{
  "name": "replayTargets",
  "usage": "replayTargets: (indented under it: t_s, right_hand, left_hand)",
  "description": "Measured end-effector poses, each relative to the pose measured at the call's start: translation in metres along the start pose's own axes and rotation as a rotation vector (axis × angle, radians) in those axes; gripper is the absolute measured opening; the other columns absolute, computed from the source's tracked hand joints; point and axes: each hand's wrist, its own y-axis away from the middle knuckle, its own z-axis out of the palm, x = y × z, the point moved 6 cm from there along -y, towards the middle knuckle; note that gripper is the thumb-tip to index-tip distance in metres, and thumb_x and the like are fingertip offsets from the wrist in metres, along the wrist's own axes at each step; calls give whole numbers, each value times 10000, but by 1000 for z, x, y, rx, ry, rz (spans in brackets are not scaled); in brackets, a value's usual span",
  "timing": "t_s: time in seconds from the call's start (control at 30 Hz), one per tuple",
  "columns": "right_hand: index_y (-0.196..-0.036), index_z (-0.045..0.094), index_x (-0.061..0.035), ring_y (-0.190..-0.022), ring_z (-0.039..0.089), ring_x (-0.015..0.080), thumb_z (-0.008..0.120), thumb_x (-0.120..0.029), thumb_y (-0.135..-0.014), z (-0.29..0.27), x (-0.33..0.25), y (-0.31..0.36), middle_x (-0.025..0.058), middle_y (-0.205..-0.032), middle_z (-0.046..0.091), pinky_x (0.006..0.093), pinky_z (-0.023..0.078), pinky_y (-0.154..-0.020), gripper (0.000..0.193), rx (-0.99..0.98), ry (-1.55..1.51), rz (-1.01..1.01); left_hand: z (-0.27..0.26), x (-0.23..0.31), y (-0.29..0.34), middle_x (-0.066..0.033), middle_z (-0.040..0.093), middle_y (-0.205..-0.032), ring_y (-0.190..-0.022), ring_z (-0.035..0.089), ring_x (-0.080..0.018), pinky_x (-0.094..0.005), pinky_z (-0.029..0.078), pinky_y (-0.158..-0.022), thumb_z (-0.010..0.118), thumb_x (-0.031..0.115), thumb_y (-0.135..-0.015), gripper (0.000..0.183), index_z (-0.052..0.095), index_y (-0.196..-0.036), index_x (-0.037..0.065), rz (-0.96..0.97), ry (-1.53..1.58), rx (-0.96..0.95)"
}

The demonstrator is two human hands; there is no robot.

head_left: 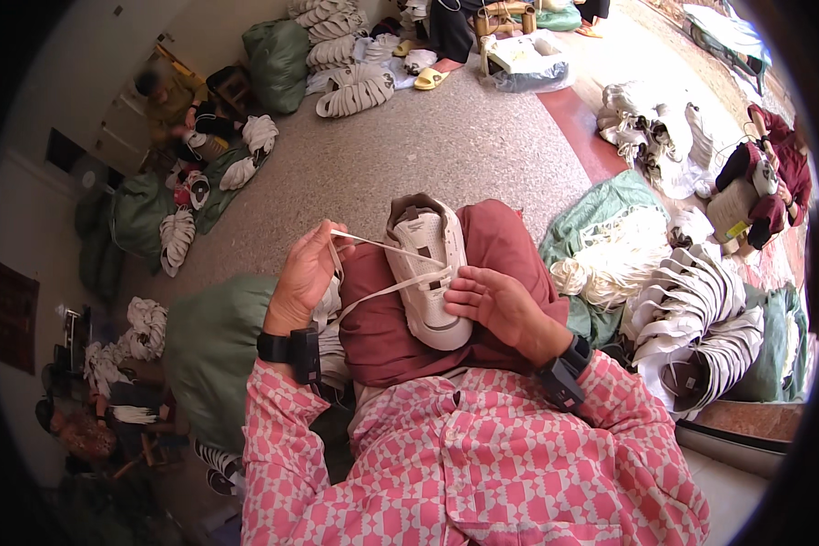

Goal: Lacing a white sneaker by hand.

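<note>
A white and beige lace-up shoe [425, 273] rests on my lap, its brown-lined opening away from me and its toe toward me. My left hand [306, 278] is closed in a pinch on a flat white shoelace [370, 241], drawn out taut to the left of the shoe. Another length of lace runs from the eyelets down past my left wrist. My right hand [498, 308] lies against the shoe's right side, fingers loosely stretched and palm partly turned up. Its fingertips touch the upper near the eyelets.
Stacked shoe uppers [687, 300] and a heap of white laces [617, 255] on green sacking lie to my right. A green sack [214, 350] bulges at my left. Seated people work at far left and right. More uppers [355, 91] are piled ahead.
</note>
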Motion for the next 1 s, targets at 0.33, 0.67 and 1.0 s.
replayTargets:
  t_s: [0.33,0.67,1.0]
  right_hand:
    - [-970,646,-60,-774,626,333,616,-178,-880,65,-73,13,124,-978,576,435,488,-686,151,-119,1554,-980]
    - [-909,523,-20,-751,632,337,569,-182,-852,80,-37,-28,169,-850,586,448,497,-638,178,-156,1901,-1070]
    - [-980,435,-46,-691,622,378,525,-253,-952,64,-45,-37,180,-700,607,486,452,-596,228,-223,1596,-1108]
  left_hand:
    - [59,-71,95,-33,627,-871,-705,610,-93,-201,474,-564,527,285,-1002,290,586,-1104,20,-403,-394,-275]
    - [57,-79,69,-89,554,-979,-783,585,-148,-243,482,-582,690,162,-887,556,361,-1323,57,-49,-289,-53]
    - [90,-59,44,-214,481,-1240,-1192,454,-384,-470,366,-1014,784,368,-748,523,612,-1119,41,674,-1423,-86]
